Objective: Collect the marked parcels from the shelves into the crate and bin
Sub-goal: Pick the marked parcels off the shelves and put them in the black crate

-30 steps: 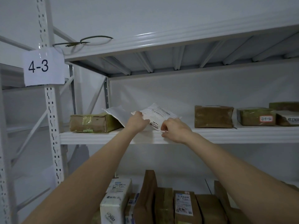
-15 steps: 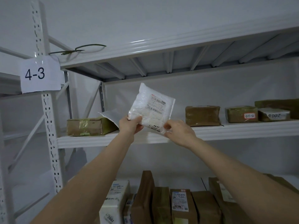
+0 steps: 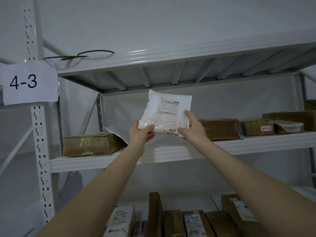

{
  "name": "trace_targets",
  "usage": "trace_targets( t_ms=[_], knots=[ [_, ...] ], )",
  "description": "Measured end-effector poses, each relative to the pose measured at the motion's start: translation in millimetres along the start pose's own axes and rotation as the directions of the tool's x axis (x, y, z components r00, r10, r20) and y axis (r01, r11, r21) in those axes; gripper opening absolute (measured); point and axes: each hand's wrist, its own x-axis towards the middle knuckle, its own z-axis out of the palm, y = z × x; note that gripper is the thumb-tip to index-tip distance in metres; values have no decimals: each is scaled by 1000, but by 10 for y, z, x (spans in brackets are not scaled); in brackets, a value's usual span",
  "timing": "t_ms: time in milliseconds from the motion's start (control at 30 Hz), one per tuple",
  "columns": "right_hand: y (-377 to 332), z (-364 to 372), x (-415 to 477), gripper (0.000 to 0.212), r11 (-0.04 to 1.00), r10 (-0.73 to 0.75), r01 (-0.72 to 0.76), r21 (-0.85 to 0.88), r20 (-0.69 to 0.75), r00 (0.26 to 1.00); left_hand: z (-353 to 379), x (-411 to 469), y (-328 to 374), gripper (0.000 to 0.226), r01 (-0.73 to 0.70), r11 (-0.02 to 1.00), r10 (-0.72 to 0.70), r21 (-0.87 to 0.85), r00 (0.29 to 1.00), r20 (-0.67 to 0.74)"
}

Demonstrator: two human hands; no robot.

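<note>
A white plastic mailer parcel (image 3: 166, 112) with a printed barcode label is held upright in front of the upper shelf (image 3: 171, 155). My left hand (image 3: 141, 135) grips its lower left corner. My right hand (image 3: 192, 126) pinches its lower right edge, thumb on the front. Another white mailer (image 3: 116, 134) lies on the shelf behind my left hand. Neither crate nor bin is in view.
Brown taped parcels sit on the upper shelf: one at left (image 3: 89, 145), one right of my hands (image 3: 220, 129), and others at far right, one with a red-bordered tag (image 3: 265, 128). Several parcels stand on the lower shelf (image 3: 191, 223). A "4-3" sign (image 3: 25, 82) hangs on the upright.
Both hands lifted the white mailer off the shelf and tipped it upright, label facing me. It now sits slightly higher and squarer than half a second ago.
</note>
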Motion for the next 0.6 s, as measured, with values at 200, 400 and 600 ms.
trace_targets(
  t_ms=[200,400,600],
  knots=[
    [19,49,107,70,997,-33,31,-64,-28,999,-141,142,37,52,-41,998,39,52,998,47],
    [-21,14,99,50,629,-95,84,-773,31,995,-77,327,66,39,-132,910,149,393,989,-12],
    [141,-220,132,53,391,124,2,-920,55,991,231,334,-127,35,130,909,-155,397,987,31]
  ],
)
